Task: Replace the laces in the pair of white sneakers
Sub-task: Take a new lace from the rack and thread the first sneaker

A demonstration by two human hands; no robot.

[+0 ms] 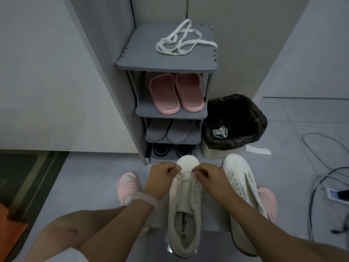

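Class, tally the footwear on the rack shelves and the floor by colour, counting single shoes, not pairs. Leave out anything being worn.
White sneakers: 2
Pink slippers: 2
Grey slippers: 2
Black shoes: 2
Total: 8

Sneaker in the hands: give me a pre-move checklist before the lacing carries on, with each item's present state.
1. Lace across the lowest eyelets of the centre sneaker: ok, a white band crosses near the toe.
2. Both lace ends held: left hand and right hand are curled at the band's ends; the pinch itself, cannot tell.
3. Ends even in length: cannot tell, hidden by the hands.
4. Remaining eyelets free: ok, they show empty.
5. Second sneaker laced: not ok, its eyelets are bare.
6. Spare lace ready on the rack top: ok.
7. Old laces discarded in the bin: ok.
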